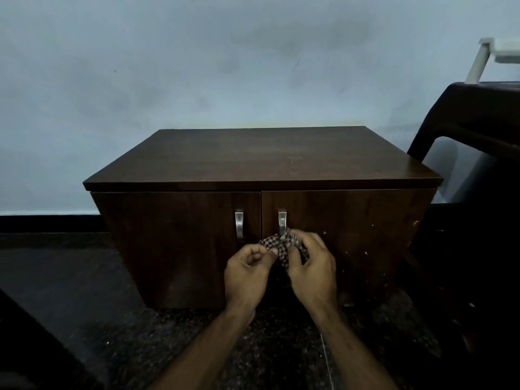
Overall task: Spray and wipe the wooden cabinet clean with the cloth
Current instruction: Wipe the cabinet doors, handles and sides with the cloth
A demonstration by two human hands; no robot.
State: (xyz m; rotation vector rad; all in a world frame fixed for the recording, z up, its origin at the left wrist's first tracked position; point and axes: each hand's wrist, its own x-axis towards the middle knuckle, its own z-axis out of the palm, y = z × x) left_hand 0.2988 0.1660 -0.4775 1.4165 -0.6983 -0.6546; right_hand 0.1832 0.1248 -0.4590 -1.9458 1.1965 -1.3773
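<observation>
A: How far along, from the head view?

B: Hardly begun, I'd judge. The left hand (pixel 247 270) and right hand (pixel 312 266) both pinch the bunched checked cloth (pixel 281 246), held in front of the wooden cabinet (pixel 261 159) doors, just below the right door handle (pixel 282 222). No spray bottle shows.

A: Obstacles?

B: A dark chair (pixel 475 128) stands close by the cabinet's right side.

Pale blue-grey wall (pixel 197 66) fills the back, smudged and scuffed in places. Dark skirting strip (pixel 47 223) runs along its base on the left. Floor (pixel 84 291) is dark speckled stone, dim light overall. Dark brown chair (pixel 478 122) stands at the right edge, with a white fixture (pixel 489 52) on the wall above it.
</observation>
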